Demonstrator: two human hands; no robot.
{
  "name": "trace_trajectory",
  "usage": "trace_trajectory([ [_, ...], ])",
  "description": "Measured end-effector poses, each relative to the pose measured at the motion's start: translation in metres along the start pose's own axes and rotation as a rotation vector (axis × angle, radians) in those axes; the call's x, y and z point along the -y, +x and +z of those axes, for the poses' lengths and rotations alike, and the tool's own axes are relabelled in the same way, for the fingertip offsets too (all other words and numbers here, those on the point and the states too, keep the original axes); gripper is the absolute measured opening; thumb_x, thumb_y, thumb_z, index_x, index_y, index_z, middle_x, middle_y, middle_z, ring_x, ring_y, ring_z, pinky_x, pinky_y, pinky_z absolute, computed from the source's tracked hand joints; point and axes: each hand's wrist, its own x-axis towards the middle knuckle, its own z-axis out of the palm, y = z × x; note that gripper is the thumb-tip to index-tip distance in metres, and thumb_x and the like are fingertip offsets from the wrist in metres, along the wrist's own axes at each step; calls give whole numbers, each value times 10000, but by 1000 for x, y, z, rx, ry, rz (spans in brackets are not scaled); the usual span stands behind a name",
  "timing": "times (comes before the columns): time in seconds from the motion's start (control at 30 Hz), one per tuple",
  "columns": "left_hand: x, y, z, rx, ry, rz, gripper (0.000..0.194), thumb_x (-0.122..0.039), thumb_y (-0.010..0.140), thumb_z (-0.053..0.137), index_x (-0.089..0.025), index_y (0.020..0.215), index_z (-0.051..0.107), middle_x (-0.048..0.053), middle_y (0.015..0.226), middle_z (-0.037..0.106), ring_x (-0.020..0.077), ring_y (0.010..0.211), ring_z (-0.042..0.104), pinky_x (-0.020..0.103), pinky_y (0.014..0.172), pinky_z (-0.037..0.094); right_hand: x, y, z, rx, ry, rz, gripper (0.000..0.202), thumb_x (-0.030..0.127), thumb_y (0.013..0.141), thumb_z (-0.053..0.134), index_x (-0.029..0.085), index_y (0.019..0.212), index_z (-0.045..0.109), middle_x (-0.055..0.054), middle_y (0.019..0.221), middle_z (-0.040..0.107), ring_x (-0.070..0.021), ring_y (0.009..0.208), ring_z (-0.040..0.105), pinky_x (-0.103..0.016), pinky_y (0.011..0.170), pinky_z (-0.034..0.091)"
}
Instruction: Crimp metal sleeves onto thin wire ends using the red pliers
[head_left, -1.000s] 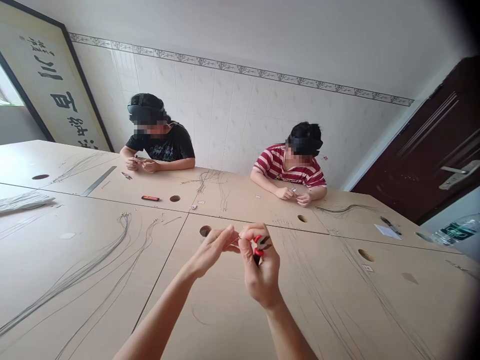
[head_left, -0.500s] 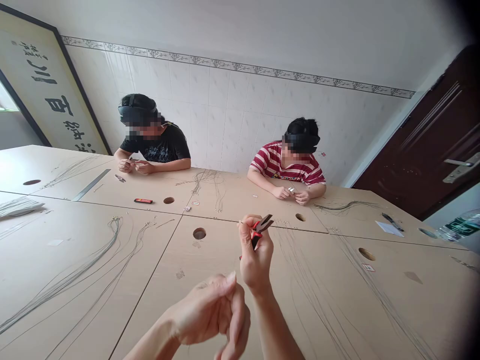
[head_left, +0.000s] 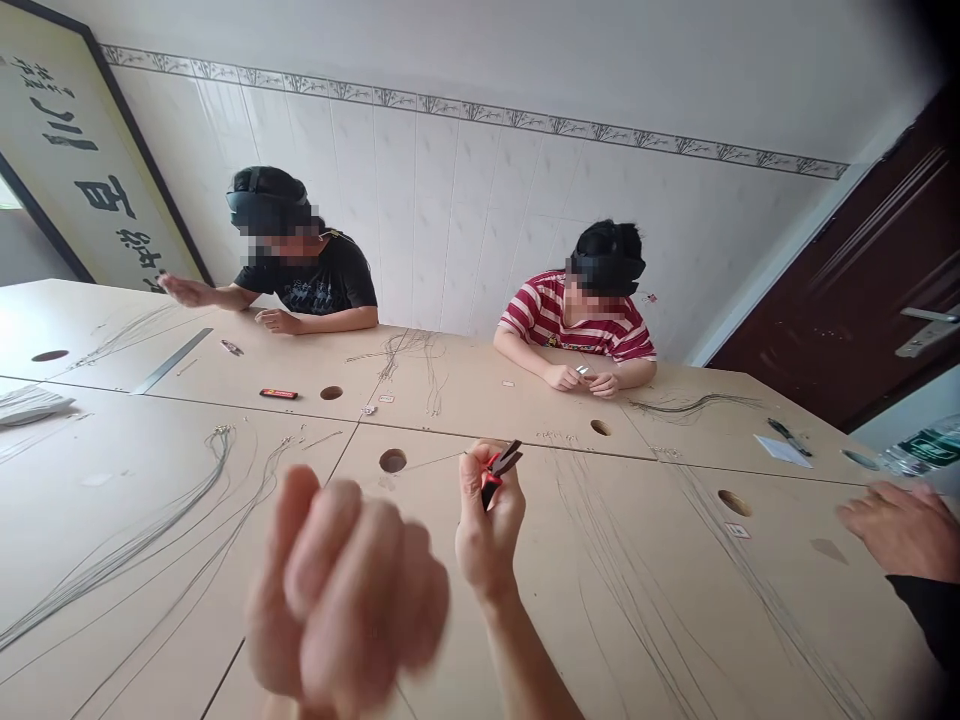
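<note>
My right hand [head_left: 487,530] is closed around a pair of pliers [head_left: 505,460] with red and black handles, their jaws pointing up and slightly apart. A thin wire [head_left: 431,461] runs leftward from its thumb and forefinger. Close to the camera, my left hand [head_left: 349,595] is raised with the fingers curled in, smeared by motion. Whatever its fingers may hold is hidden from me. Beneath both hands lies the beige table [head_left: 420,560].
Wire bundles lie to the left [head_left: 202,500] and right [head_left: 630,570]. Two people sit opposite, hands on the table. Another person's hand [head_left: 904,530] with a dark sleeve is at the right. A red-black box cutter [head_left: 278,394], metal ruler [head_left: 174,360] and plastic bottle [head_left: 922,448] lie farther off.
My left hand has come up and left, nearer the camera, its fingers curled. My right hand shifted slightly left with the pliers. The left co-worker's hand lifted outward; another person's hand appeared at right.
</note>
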Motion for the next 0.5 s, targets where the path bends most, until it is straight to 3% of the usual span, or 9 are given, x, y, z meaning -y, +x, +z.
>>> trace_trajectory([
  [0.1, -9, 28, -1, -291, -332, 293, 539, -461, 1020, 223, -378, 789, 703, -71, 790, 723, 118, 742, 637, 236, 718, 541, -2, -5, 0, 21, -18, -20, 192, 317, 982, 461, 207, 825, 446, 11, 784, 435, -114, 640, 396, -246, 581, 377],
  [0.17, -6, 48, -2, -387, -457, 386, 529, -352, 1028, 254, -330, 792, 727, -79, 972, 740, 115, 944, 654, 245, 897, 517, -2, -7, 0, 43, -38, -61, 159, 287, 982, 458, 208, 844, 458, 0, 827, 455, -115, 656, 414, -249, 588, 386],
  [0.3, 12, 74, -5, -346, -359, 347, 477, -383, 1003, 353, -228, 783, 746, 20, 1002, 750, 182, 1050, 653, 347, 1024, 462, -1, -7, -1, 104, -85, -165, 113, 221, 975, 459, 214, 862, 467, -17, 852, 460, -132, 697, 441, -265, 599, 396],
  [0.5, 34, 74, -14, -186, 25, 103, 432, -453, 956, 468, -157, 816, 749, 98, 951, 739, 242, 1008, 654, 357, 950, 483, -9, 4, -3, 148, -154, -270, 109, 151, 960, 446, 226, 882, 460, -23, 850, 467, -149, 726, 473, -268, 576, 378],
])
